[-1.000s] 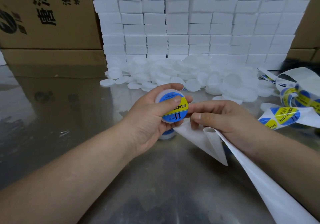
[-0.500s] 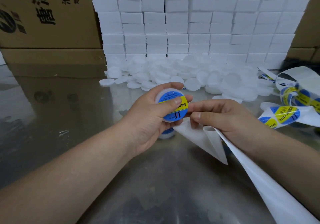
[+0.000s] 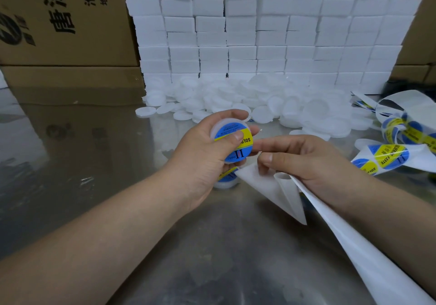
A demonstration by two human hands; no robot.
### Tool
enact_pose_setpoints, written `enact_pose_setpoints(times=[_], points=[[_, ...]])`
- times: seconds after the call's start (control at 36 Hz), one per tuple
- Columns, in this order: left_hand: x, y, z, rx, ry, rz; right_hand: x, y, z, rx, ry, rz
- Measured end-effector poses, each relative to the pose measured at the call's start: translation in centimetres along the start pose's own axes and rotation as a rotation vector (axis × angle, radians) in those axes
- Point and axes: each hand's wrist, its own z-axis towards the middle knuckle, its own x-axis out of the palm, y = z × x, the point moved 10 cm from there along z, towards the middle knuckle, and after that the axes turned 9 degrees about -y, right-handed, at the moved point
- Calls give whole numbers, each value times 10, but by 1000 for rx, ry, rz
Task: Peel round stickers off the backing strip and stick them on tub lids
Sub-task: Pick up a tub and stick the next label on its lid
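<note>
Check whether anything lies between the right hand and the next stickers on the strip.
Nothing visible does. The right hand holds the bare end of the backing strip, and the next stickers lie on the table to its right, with only bare tabletop between them.

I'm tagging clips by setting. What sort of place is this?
Probably a small packing or labelling workshop: printed cardboard cartons behind stacked white blocks, a heap of plain white lids on a metal bench, and a strip of round stickers.
</note>
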Motion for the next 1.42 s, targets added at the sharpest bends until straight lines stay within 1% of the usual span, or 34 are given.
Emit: enact_pose_setpoints(times=[0.11,0.19,0.22,0.28,0.36,0.42,0.5,0.61,0.69,0.81,0.89,0.97,1.06,1.11,1.17,1.25,1.31,1.36,1.39,1.42], points=[[-10,-17,1,140,-131,88,-5,-10,2,66,-53,-47],[-35,-27,7,156,-287,10,-15,-18,4,112,-134,-110],[-40,-28,9,150,-316,-16,-17,-19,4,118,-154,-120],[-38,-27,8,129,-305,6,-19,-19,4,105,-170,-144],[-18,-15,2,98,-194,188,-19,-16,5,70,-183,-164],[-6,-6,-2,87,-118,279,-17,-9,5,10,-175,-191],[1,-3,-4,139,-75,397,-17,-2,3,-51,-182,-194],[0,-6,-6,186,-91,418,-17,-1,2,-84,-213,-313],[3,-9,-6,241,-70,475,-16,-1,2,-68,-214,-300],[4,-7,-5,247,-59,519,-18,1,1,-58,-235,-303],[-1,-8,-3,250,-119,549,-18,3,1,-86,-260,-329],[-17,-16,1,275,-248,584,-22,4,2,-90,-294,-353],[-45,-13,14,206,-369,689,-26,-1,3,-46,-296,-268],[-60,-3,23,128,-399,784,-28,-1,3,-35,-302,-223],[-66,10,31,21,-366,879,-29,0,4,-38,-303,-194],[-66,35,35,-150,-268,1076,-28,0,3,-45,-283,-196],[-64,37,37,-112,-253,1207,-27,2,2,-71,-273,-185],[-65,36,34,-107,-283,1210,-24,6,1,-109,-262,-151],[-67,31,32,-79,-323,1182,-23,8,1,-124,-258,-135],[-64,23,31,-9,-346,1186,-22,10,0,-134,-254,-123]])
